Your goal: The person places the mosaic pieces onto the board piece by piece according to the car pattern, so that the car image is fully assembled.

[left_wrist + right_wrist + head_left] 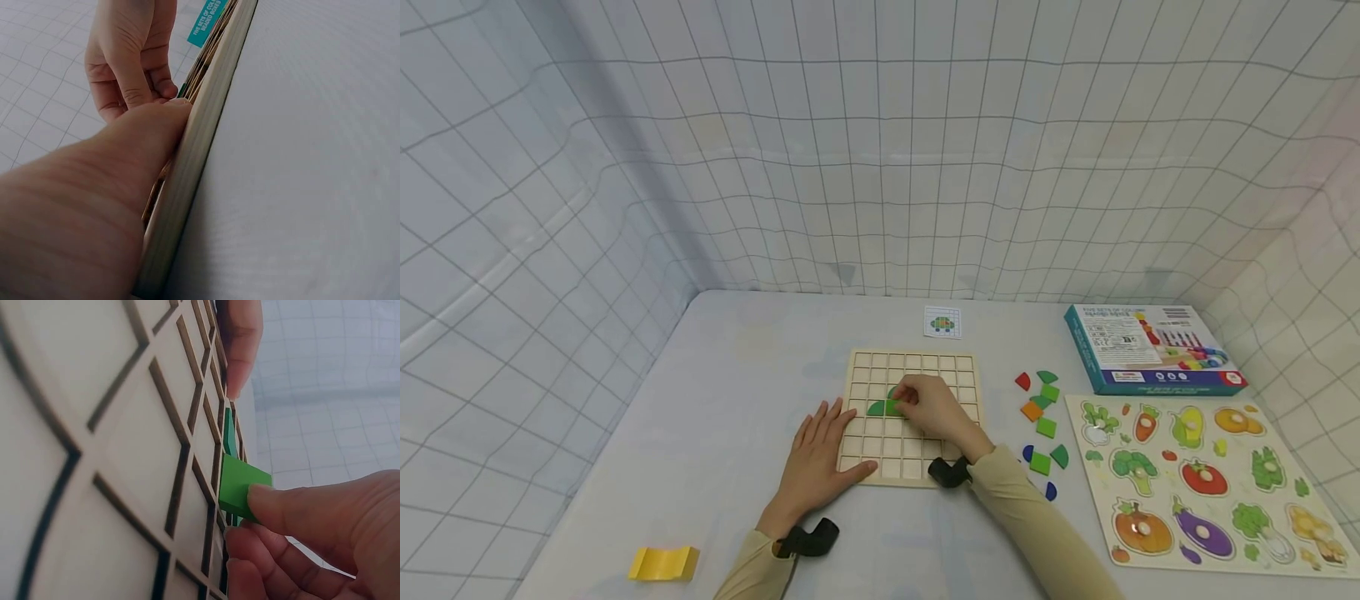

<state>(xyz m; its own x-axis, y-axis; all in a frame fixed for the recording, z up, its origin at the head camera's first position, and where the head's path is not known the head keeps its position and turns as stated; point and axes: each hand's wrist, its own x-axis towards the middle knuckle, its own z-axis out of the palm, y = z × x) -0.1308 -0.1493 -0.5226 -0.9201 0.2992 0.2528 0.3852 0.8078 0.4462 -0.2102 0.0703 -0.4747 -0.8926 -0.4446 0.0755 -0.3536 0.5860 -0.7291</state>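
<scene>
A wooden grid board [883, 468] lies on the table. My right hand [931, 408] pinches a light green square tile [237, 483] between thumb and fingers, its edge at a cell near the board's middle. Beside that tile a dark green quarter-round piece [876, 409] sits in a cell, and another dark green piece [891, 392] shows partly behind the fingers. My left hand [818, 454] rests along the board's left edge with fingers straight, its thumb over the lower left corner. A small picture card [942, 322] with a turtle-like figure lies behind the board.
Right of the board lie loose tiles: light green squares [1046, 427], an orange square [1032, 412], a red piece [1023, 381] and blue half-rounds [1051, 491]. Farther right are a boxed bead set [1157, 350] and a vegetable puzzle board [1165, 500]. A yellow block [664, 564] stands front left.
</scene>
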